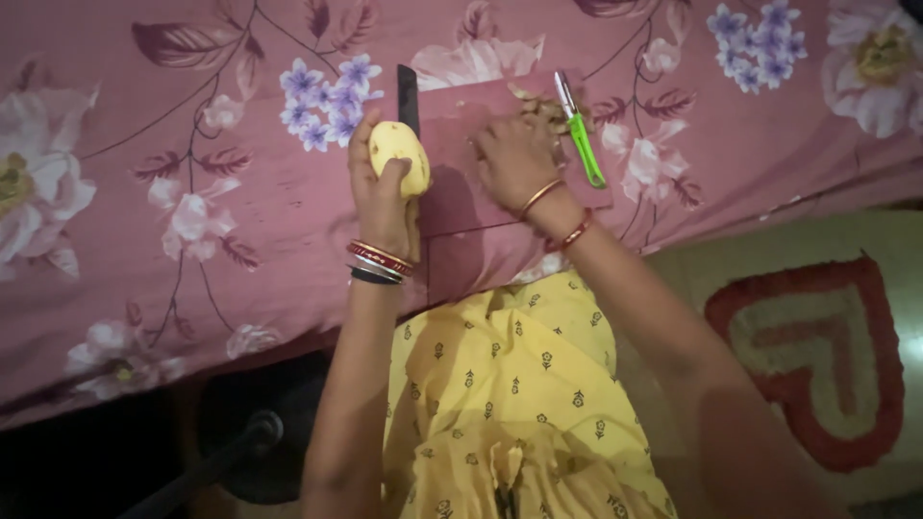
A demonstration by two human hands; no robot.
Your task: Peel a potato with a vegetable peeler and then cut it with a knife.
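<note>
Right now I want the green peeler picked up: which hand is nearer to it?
Right. The right hand lies on the board amid the peels, just beside the peeler. The left hand holds a peeled potato farther off, beyond the board's other edge.

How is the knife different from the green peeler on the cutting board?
The knife has a dark, broad, straight blade and lies at the left edge of the pink cutting board, behind the peeled potato in the left hand. The green peeler is thin, bright-handled and slanted, lying at the board's right side beside the right hand. Neither tool is held.
</note>
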